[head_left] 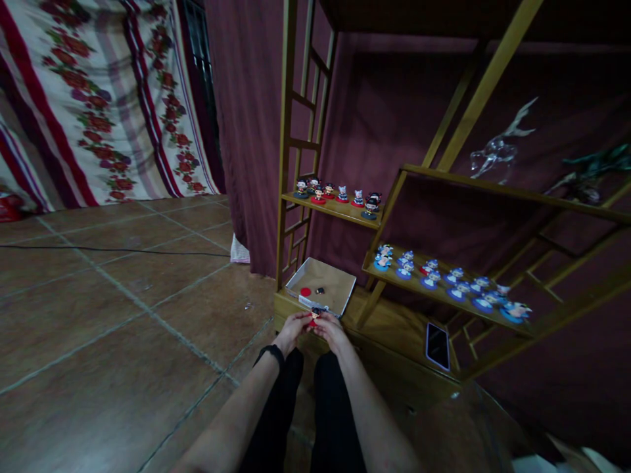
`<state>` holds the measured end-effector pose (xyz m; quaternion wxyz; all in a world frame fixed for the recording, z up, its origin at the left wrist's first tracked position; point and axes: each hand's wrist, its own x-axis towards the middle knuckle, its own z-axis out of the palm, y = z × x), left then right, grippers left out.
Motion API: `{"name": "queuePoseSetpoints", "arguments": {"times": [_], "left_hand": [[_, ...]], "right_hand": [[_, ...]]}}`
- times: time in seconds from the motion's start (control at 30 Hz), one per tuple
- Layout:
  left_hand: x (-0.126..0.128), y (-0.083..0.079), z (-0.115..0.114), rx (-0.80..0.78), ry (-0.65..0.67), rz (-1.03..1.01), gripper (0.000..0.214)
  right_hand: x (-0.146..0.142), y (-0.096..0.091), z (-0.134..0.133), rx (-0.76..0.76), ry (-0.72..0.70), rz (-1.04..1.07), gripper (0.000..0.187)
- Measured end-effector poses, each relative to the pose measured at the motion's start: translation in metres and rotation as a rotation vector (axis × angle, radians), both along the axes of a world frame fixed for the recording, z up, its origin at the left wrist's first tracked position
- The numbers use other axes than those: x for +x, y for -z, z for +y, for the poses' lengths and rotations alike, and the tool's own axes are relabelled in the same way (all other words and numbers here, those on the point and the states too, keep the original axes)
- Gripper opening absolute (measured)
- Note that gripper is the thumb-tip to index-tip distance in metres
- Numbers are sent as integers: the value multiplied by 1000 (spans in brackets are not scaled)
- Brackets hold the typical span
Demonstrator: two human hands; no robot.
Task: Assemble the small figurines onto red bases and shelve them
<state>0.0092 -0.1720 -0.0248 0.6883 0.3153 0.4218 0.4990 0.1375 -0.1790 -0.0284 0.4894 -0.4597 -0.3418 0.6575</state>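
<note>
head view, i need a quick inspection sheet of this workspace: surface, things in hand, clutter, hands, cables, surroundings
Surface: wooden shelf unit; a shallow box sits on its lowest board
Things in hand: one small figurine, held just in front of the box
Clutter: red disc and small dark piece in the box; phone-like device on the lowest board, to the right
Hands: left hand and right hand both on the figurine
Cables: one dark cable across the tiled floor, left of the shelf unit
Surroundings: upper figurines and blue-and-purple figurines on separate shelves; dark curtain; floral cloth
</note>
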Motion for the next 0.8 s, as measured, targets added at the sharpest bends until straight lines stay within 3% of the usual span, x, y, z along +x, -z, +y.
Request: {"name": "queuePoseSetpoints", "arguments": {"times": [0.8], "left_hand": [[1, -2, -1, -9, 1, 10, 21]], "right_hand": [[1, -3, -1, 4, -24, 62, 29]]}}
